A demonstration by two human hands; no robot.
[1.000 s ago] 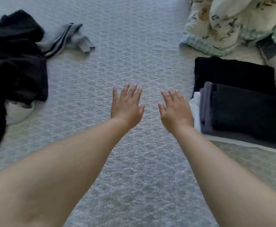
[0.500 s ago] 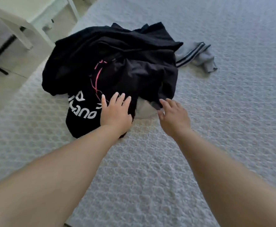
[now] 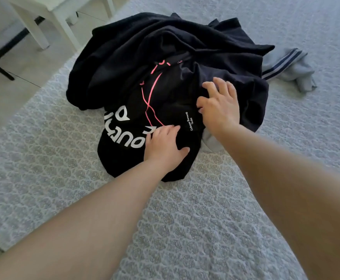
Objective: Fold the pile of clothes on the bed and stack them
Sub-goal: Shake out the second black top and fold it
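A rumpled pile of black clothes [image 3: 136,57] lies on the grey patterned bedspread [image 3: 185,219]. On top is a black T-shirt [image 3: 128,126] with white letters and pink lines. My left hand [image 3: 164,145] rests flat on its near part, fingers spread. My right hand [image 3: 220,104] lies on the black cloth just right of the small white print, fingers curved into the fabric; whether it grips is unclear. A bit of pale cloth [image 3: 210,141] peeks out under my right wrist.
A grey garment with dark blue stripes [image 3: 290,69] lies right of the pile. The bed's left edge runs diagonally; beyond it are pale floor and white furniture legs [image 3: 42,23].
The view swung left from the folded stack to the black pile. Both hands moved forward onto the T-shirt; the right hand went from the pile's edge to on top of it.
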